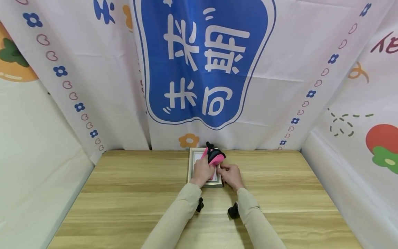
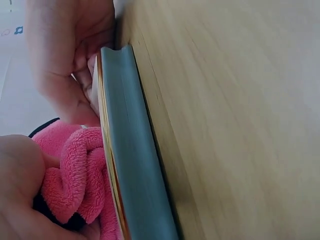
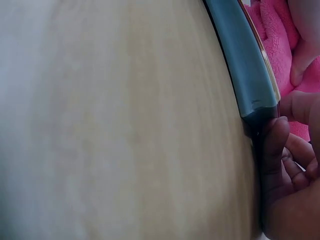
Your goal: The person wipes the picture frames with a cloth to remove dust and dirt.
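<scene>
A picture frame (image 1: 190, 166) with a pale, silvery border lies on the table near its back edge. Its blue-grey outer side (image 2: 132, 135) fills the middle of the left wrist view. My left hand (image 1: 202, 171) grips a bunched pink fleecy cloth (image 1: 216, 159) with black trim over the frame's face; the folds of cloth (image 2: 75, 175) show beside the left fingers. At the frame's right edge is my right hand (image 1: 231, 175). In the right wrist view the right thumb and fingers (image 3: 275, 145) pinch that edge near a corner.
The wooden table (image 1: 140, 193) extends on both sides of the frame. A white printed cloth backdrop (image 1: 124, 121) hangs right behind the table's back edge. Small black objects (image 1: 234, 211) sit by both wrists. White printed side walls (image 1: 357, 180) flank the table.
</scene>
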Demonstrator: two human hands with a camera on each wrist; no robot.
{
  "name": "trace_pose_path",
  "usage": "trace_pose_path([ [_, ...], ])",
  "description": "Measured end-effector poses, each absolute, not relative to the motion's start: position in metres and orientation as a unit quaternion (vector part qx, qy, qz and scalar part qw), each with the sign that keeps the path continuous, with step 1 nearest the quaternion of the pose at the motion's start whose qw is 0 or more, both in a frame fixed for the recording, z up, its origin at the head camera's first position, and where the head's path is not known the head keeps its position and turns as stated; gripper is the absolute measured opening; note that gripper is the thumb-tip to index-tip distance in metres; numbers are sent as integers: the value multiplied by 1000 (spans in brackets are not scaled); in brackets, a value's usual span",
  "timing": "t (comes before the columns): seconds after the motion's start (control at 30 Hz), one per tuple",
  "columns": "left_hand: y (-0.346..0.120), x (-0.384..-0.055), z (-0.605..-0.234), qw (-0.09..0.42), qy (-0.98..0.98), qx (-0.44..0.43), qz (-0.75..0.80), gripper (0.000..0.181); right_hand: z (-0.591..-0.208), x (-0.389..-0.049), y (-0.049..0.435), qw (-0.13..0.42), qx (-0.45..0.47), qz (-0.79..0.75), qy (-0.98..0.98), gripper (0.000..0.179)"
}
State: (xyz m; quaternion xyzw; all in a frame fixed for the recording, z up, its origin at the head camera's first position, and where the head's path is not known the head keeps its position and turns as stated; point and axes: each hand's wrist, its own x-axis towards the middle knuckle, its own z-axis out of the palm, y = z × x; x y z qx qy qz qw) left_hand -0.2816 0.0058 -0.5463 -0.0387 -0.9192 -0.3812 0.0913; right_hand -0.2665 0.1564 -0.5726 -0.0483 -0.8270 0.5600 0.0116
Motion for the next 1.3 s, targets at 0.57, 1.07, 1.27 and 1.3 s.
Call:
trace_pose_path([
  [0.57,-21,-262,-492,53,-844,-54,-531,18,-572,-267,154,3,-46,561,-827,32],
  [1.07,-78,-244,-463,139,-868,-15,-476,10,-569,-265,152,-19,-71,569,-819,37],
  [1.27,-89,-242,-471,217,-917,-22,-333,13,-569,-264,153,-24,-72,563,-823,40],
  [1.3,-88,-241,-475,224,-924,-24,-309,17,-569,-264,154,-25,-74,563,-823,41],
])
